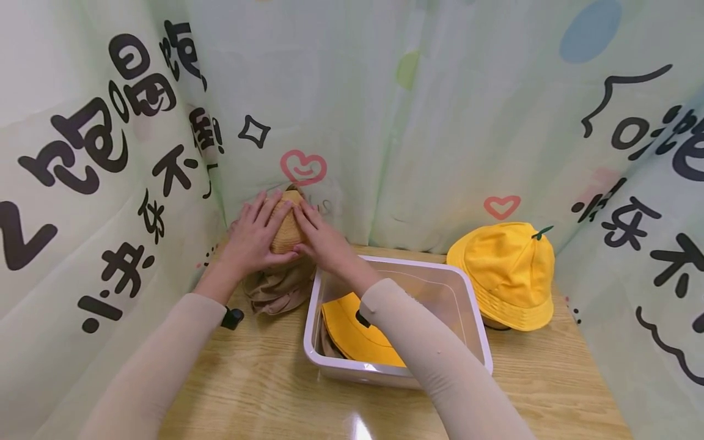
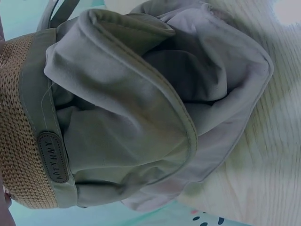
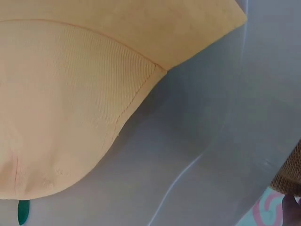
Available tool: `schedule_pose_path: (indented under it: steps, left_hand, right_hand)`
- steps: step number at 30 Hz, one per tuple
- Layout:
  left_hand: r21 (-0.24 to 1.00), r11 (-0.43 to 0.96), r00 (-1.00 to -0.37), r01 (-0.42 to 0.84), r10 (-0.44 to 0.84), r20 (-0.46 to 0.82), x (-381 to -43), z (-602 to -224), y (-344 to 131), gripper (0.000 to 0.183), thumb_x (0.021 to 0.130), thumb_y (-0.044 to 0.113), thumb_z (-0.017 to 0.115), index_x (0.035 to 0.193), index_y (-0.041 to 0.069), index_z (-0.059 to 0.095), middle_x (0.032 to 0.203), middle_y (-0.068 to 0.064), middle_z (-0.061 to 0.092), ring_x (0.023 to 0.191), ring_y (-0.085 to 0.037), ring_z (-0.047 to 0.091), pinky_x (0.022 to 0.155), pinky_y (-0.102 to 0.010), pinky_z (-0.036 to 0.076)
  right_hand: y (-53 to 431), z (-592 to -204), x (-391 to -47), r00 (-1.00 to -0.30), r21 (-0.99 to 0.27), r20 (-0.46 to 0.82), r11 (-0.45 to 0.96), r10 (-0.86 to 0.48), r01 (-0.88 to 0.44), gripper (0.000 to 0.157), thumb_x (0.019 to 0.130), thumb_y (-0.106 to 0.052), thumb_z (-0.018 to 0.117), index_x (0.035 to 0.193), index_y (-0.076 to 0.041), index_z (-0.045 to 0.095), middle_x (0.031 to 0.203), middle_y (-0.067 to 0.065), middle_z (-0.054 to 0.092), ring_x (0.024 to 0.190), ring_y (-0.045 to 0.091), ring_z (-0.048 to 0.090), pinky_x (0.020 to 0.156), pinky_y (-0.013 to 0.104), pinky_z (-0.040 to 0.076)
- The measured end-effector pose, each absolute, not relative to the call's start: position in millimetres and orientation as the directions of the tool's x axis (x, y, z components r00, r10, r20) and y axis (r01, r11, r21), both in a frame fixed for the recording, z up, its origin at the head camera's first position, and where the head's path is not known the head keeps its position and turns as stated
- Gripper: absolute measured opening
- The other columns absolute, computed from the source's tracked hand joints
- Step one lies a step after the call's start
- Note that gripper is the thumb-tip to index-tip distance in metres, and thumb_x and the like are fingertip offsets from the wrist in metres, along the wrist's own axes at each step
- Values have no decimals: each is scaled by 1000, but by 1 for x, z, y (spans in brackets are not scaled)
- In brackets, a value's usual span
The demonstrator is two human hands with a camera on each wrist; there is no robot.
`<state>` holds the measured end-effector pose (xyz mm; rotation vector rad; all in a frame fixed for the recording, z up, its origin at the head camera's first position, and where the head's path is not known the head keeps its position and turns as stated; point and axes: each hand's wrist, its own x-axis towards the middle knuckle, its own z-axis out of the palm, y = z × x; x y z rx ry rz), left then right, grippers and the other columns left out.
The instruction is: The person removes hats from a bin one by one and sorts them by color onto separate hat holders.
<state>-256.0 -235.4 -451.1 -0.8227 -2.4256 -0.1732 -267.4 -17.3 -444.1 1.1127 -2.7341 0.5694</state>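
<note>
The left hand [image 1: 253, 235] and the right hand [image 1: 327, 241] are cupping the crown of a woven hat [image 1: 286, 232] from its two sides, their fingers lying extended and fairly flat over the weave rather than curling into a fist. Both thumbs are reaching toward the near side of the crown. The hat is sitting between the palms, its soft taupe brim [image 1: 275, 290] drooping below and nearer than the hands; whether that brim is bearing on the bench [image 1: 247, 379] is hard to tell.

The left wrist view is showing what the head view is hiding: a cloth band around the hat, a dark lettered patch [image 2: 53, 157] on it, thin straps [image 2: 63, 12] at one side, and the brim folding over itself. Only slivers of the left hand are appearing there.

To the right of the woven hat, a clear bin with a lilac rim [image 1: 352, 365] is standing on the bench, the right forearm crossing above it. A yellow hat [image 1: 352, 330] is lying inside. The right wrist view is revealing this hat's ribbed crown and green sprout [image 3: 23, 212], which the head view is not showing.

Farther right, beside the bin, a second yellow hat [image 1: 506, 275] is standing, crown up. A printed curtain [image 1: 363, 122] is hanging behind everything.
</note>
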Motion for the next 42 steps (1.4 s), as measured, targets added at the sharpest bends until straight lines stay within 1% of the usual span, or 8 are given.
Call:
schedule_pose_path:
  steps: [5, 11, 16, 21, 29, 34, 39, 42]
  left_hand:
    - [-49, 792, -628, 609, 518, 581, -256, -453, -232, 104, 72, 62, 73, 153, 8, 36, 159, -21, 30, 143, -52, 26, 106, -75, 27]
    - [-59, 780, -635, 623, 548, 544, -254, -446, -233, 104, 73, 63, 73, 153, 8, 36, 159, -21, 29, 141, -52, 29, 106, -73, 29]
    - [-67, 771, -646, 634, 575, 503, -254, -441, -245, 107, 73, 64, 73, 156, 10, 31, 160, -19, 26, 146, -48, 23, 107, -71, 31]
    - [-84, 775, -678, 627, 595, 432, -254, -442, -249, 113, 75, 66, 71, 159, 9, 21, 164, -17, 20, 149, -45, 16, 107, -70, 31]
    - [-50, 773, -680, 632, 585, 443, -257, -440, -241, 112, 73, 62, 76, 157, 8, 26, 162, -18, 23, 147, -48, 20, 109, -70, 29]
    - [-22, 772, -684, 635, 575, 449, -260, -444, -240, 111, 72, 60, 77, 157, 9, 28, 162, -18, 23, 146, -49, 22, 109, -70, 29]
    - [15, 781, -706, 624, 556, 438, -260, -450, -239, 110, 74, 64, 74, 158, 11, 26, 163, -17, 20, 147, -49, 19, 111, -69, 26]
    - [34, 774, -704, 632, 555, 444, -261, -452, -241, 107, 77, 64, 71, 158, 12, 26, 163, -17, 21, 147, -48, 20, 112, -68, 25]
  right_hand:
    - [-14, -441, -270, -722, -320, 238, 649, -650, -690, 81, 98, -32, 61, 161, -10, 13, 168, 12, 8, 151, 39, 17, 120, 44, 26]
    - [-14, -438, -266, -736, -308, 222, 670, -640, -676, 84, 97, -33, 63, 161, -11, 13, 167, 13, 11, 151, 38, 20, 120, 43, 27]
    - [-19, -436, -260, -695, -190, 258, 670, -671, -718, 89, 94, -38, 67, 161, -11, 14, 166, 17, 14, 149, 40, 23, 121, 46, 23]
    - [-23, -439, -257, -678, -124, 235, 670, -697, -732, 91, 95, -39, 66, 161, -11, 9, 167, 18, 6, 151, 42, 16, 122, 48, 19]
    - [-20, -441, -261, -719, -199, 214, 691, -661, -695, 89, 97, -36, 64, 162, -16, 7, 167, 15, 5, 152, 40, 15, 118, 47, 29]
    - [-18, -441, -264, -726, -244, 207, 684, -656, -688, 85, 98, -35, 63, 162, -18, 11, 167, 14, 7, 152, 36, 16, 118, 44, 30]
    - [-17, -441, -265, -736, -290, 188, 679, -650, -674, 81, 98, -34, 63, 162, -21, 15, 168, 11, 6, 154, 28, 13, 119, 42, 29]
    - [-18, -442, -266, -732, -291, 198, 674, -652, -679, 79, 98, -33, 63, 161, -21, 17, 168, 11, 8, 153, 29, 15, 118, 43, 30]
